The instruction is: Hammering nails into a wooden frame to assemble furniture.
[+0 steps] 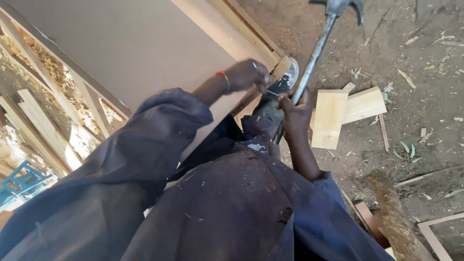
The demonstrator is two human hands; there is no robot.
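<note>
My right hand (296,107) grips the metal handle of a claw hammer (316,48), whose head points up and away at the top of the view. My left hand (249,75), with a red band at the wrist, pinches a thin nail at the edge of a large brown board (145,43) framed with wooden strips (251,34). The two hands are close together, near my shoe (285,82). Dark blue sleeves and clothing fill the lower half of the view.
Two light wooden offcuts (338,113) lie on the dirt floor to the right, among wood chips. A rough log (394,217) and wood strips lie at bottom right. Stacked planks (43,125) and a blue object (19,181) are at left.
</note>
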